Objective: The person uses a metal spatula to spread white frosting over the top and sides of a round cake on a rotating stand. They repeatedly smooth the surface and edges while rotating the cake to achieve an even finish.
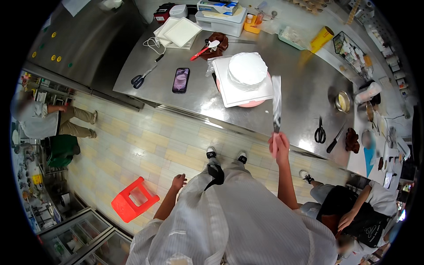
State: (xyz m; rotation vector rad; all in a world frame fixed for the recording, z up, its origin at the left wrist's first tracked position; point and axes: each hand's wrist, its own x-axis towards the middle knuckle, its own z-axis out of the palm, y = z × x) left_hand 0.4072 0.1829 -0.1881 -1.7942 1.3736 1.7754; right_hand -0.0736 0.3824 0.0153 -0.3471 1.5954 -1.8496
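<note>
My right hand (280, 147) grips the pink handle of a long icing spatula (277, 102). Its blade points away from me, beside the right edge of a square white board (228, 97). A round cake covered in white cream (247, 70) stands on that board. Below the board, part of a pink turntable (253, 104) shows. Down by my left side hangs my left hand (179, 181), its fingers loosely curled with nothing visible in them. Left of the board, a phone (181, 80) lies on the steel worktable (202, 99).
Scissors (143, 78), a red-handled spatula (205, 50) on a brown cloth (220, 41), and white boards (182, 31) lie farther back. To the right are black scissors (320, 132), a knife (336, 137) and a metal bowl (343, 102). A red stool (127, 205) stands behind left; a co-worker (344, 212) is at right.
</note>
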